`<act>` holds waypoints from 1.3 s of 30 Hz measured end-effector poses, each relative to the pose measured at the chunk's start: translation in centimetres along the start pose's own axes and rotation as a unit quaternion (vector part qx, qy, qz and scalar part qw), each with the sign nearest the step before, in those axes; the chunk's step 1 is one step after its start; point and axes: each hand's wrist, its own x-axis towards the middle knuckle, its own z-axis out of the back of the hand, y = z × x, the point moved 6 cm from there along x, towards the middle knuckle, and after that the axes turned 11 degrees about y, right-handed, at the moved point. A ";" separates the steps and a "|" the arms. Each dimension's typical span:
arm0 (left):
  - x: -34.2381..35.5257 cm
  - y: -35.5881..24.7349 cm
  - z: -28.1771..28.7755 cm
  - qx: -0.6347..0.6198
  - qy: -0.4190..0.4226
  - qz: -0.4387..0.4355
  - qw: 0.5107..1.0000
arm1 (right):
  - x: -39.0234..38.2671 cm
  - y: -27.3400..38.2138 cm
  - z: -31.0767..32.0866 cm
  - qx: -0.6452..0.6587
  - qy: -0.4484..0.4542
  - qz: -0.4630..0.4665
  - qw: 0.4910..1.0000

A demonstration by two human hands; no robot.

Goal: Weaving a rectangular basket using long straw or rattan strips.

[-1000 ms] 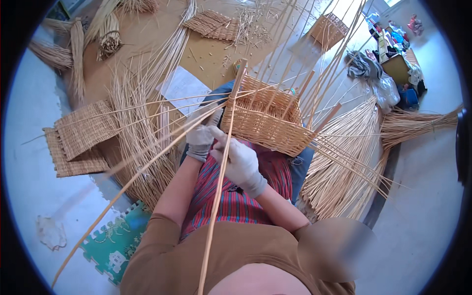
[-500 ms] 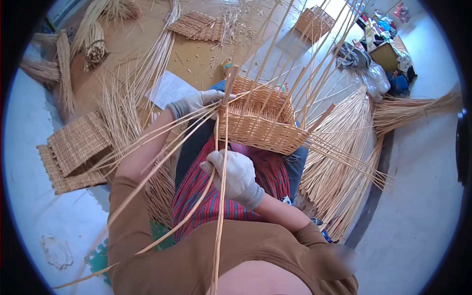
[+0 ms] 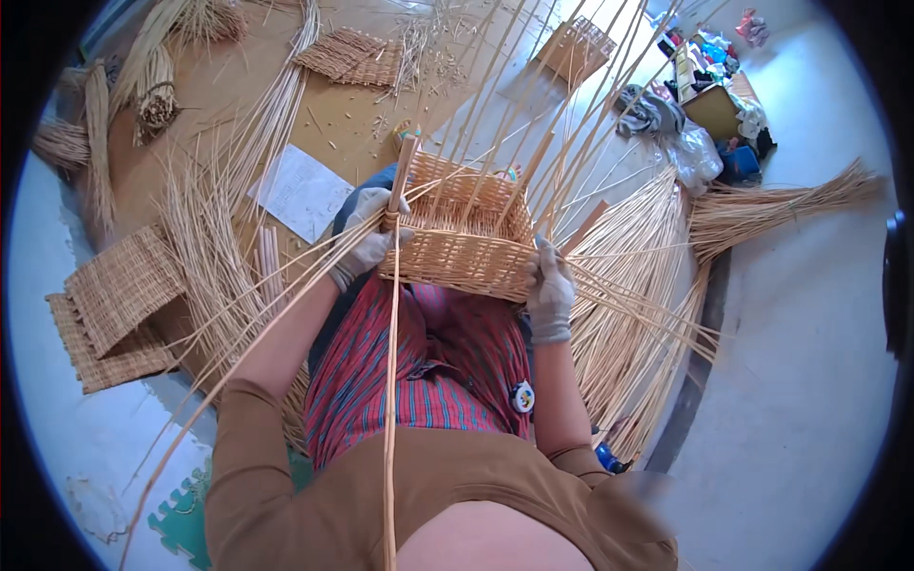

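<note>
A half-woven wicker basket (image 3: 464, 261) rests over my lap, its tall uncut stakes rising away from me. My left hand (image 3: 367, 240), in a pale glove, is closed round its left corner, where a flat wooden upright (image 3: 404, 171) stands and several long strands fan out to the left. One long pair of weaving strands (image 3: 391, 381) hangs from that corner down toward my chest. At the opposite end, my gloved right hand (image 3: 550, 290) grips the right corner, its fingers bent against the woven wall. Part of the fingertips is hidden behind the basket.
Loose wicker strands (image 3: 624, 324) spread on the floor to the right, beside another bundle (image 3: 781, 209). Woven panels (image 3: 124, 290) lie at the left, near a paper sheet (image 3: 301, 193). Farther off are a finished-looking box (image 3: 577, 49) and a bin of cloths (image 3: 712, 103).
My right hand has left the hanging strands and moved right and up to the basket's right corner. The left hand stays at the left corner. The view has shifted slightly.
</note>
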 end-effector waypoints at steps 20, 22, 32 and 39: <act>0.1 1.9 -2.4 -0.078 -0.214 -0.100 0.969 | -2.5 -1.0 -8.7 -0.094 0.103 0.292 0.946; -0.5 1.2 -2.9 -0.132 -0.213 -0.036 0.967 | -3.4 0.0 -9.6 -0.191 0.106 0.328 0.919; 3.7 -1.2 -8.4 0.151 0.006 0.120 0.981 | -1.2 0.5 -8.6 -0.360 0.050 0.270 0.892; 3.5 0.9 -9.2 0.020 -0.011 0.233 0.972 | 5.6 8.6 -16.7 -0.443 0.067 0.272 0.852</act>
